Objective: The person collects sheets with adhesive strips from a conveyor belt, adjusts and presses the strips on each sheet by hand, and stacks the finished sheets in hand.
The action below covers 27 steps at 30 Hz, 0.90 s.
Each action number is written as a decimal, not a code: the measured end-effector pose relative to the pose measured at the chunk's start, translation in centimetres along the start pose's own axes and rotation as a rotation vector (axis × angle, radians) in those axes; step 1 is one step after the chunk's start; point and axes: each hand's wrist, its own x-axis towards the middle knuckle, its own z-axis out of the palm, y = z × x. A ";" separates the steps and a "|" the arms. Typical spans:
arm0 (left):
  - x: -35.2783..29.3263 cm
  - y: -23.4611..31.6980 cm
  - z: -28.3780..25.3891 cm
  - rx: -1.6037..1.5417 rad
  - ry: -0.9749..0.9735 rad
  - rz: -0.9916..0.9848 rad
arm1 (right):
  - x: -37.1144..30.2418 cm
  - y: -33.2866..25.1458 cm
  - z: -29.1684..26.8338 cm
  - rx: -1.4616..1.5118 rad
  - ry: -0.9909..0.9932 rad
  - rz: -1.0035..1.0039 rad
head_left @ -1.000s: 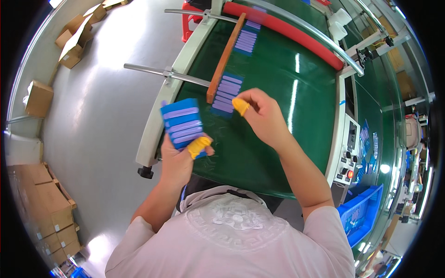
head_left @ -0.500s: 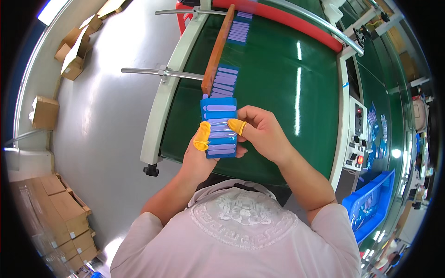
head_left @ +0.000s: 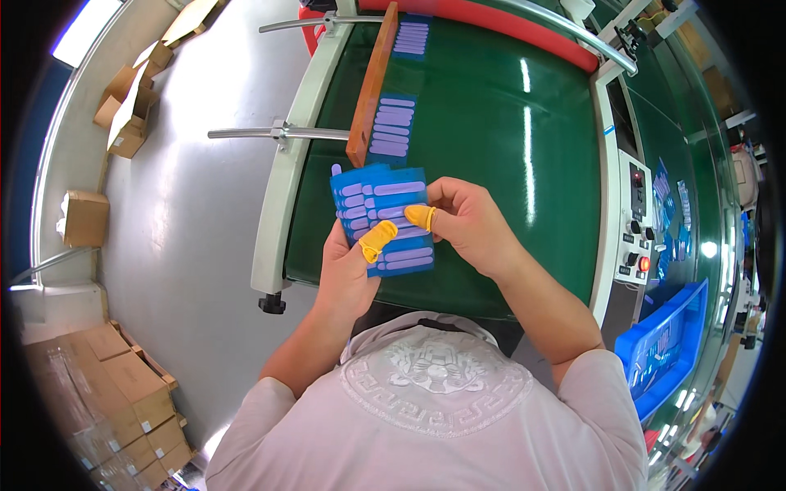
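Observation:
A stack of blue cards [head_left: 401,255] with rounded lilac strips is held over the near edge of a green conveyor belt [head_left: 475,131]. My left hand [head_left: 345,266] grips the stack from the left, its thumb in a yellow finger cot lying across the front. On the right edge, my right hand [head_left: 471,225] pinches with a thumb in another yellow cot; its other fingers are behind the cards. The stack is fanned, with several layers showing at the left. Beyond it, a similar card [head_left: 393,127] lies on the belt, and a farther card [head_left: 412,38] near the far end.
An orange-brown guide bar [head_left: 372,90] on metal rods runs along the belt's left side. A red roller [head_left: 491,29] crosses the far end. Right of the belt are a control box [head_left: 632,217] and a blue bin [head_left: 626,352]. Cardboard boxes [head_left: 123,385] stand at lower left.
The stack has gone from nearly squared to fanned out leftward. My left thumb has shifted right across it. The cards on the belt have moved farther away.

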 end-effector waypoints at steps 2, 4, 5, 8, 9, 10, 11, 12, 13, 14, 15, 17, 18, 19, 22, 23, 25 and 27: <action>0.0 -0.1 0.1 0.001 0.001 0.003 | 0.0 -0.2 -0.3 -0.006 0.013 0.036; 0.0 -0.1 0.1 0.003 0.002 0.005 | -0.1 -0.5 -0.4 -0.011 0.029 0.072; 0.0 -0.1 0.1 -0.008 0.001 0.002 | -0.2 -0.8 -0.4 0.009 0.036 0.057; 0.0 0.1 0.3 -0.019 0.006 0.005 | -0.4 -1.1 -0.4 0.044 0.041 0.047; -0.1 0.2 0.4 -0.020 0.016 0.013 | -0.4 -1.1 -0.4 0.058 0.034 0.054; 0.0 0.1 0.4 -0.021 0.014 0.010 | -0.5 -1.1 -0.5 0.058 0.038 0.054; 0.0 0.1 0.3 -0.010 0.027 0.015 | -0.6 -1.1 -0.6 0.095 0.032 0.071; 0.0 0.1 0.3 0.001 0.042 0.021 | -0.7 -1.1 -0.6 0.132 0.026 0.088; 0.1 0.0 0.3 0.001 0.041 0.017 | -0.8 -1.1 -0.7 0.133 0.028 0.090; 0.1 0.0 0.3 0.014 0.045 0.028 | -1.1 -1.1 -0.9 0.116 0.010 0.070; 0.0 0.1 0.4 0.028 0.050 0.038 | -1.3 -1.0 -1.1 0.099 -0.008 0.050; -0.1 0.2 0.9 0.020 0.045 0.041 | -1.6 -0.8 -1.7 0.117 -0.007 0.025; -0.2 0.2 1.2 0.009 0.044 0.047 | -1.8 -0.8 -1.9 0.133 -0.011 0.001; -0.2 0.3 1.4 0.014 0.037 0.041 | -2.0 -0.8 -2.2 0.137 -0.002 -0.002; -0.3 0.5 1.7 0.049 0.062 0.045 | -2.5 -1.1 -3.2 0.120 0.059 -0.049; -0.3 0.3 1.7 0.098 0.065 0.064 | -2.7 -1.3 -3.6 0.133 0.092 -0.039; -0.1 0.0 1.8 0.146 0.046 0.072 | -3.3 -1.4 -4.5 0.144 0.150 -0.036; -0.1 -0.4 2.0 0.191 0.079 0.097 | -4.2 -1.4 -5.7 0.211 0.177 -0.074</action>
